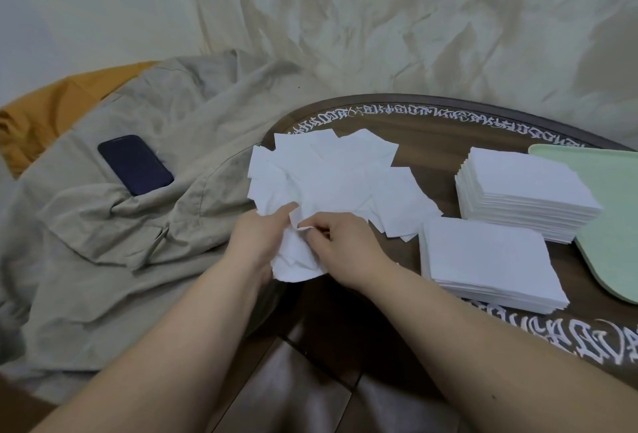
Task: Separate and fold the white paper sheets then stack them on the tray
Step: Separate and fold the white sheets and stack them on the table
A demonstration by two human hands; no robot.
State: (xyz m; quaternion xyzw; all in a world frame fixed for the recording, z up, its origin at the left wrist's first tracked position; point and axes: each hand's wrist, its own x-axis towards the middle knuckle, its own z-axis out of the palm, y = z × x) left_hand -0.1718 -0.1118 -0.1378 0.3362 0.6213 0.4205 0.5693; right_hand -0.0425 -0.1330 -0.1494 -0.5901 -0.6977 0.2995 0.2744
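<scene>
A loose heap of white paper sheets (331, 177) lies on the left part of the round dark table (431, 129). My left hand (257, 236) and my right hand (340, 243) both hold one crumpled white sheet (297, 260) at the table's near left edge, fingertips pinching its upper corner. Two neat stacks of folded sheets stand to the right: a tall stack (524, 194) leaning onto the pale green tray (607, 211), and a lower stack (490, 263) on the table in front of it.
A dark phone (134, 165) lies on beige cloth (121, 225) left of the table. An orange fabric (41, 111) shows behind it. Wrinkled cream fabric (414, 25) hangs as backdrop. White lettering rims the table. Brown tiled floor (310, 381) lies below.
</scene>
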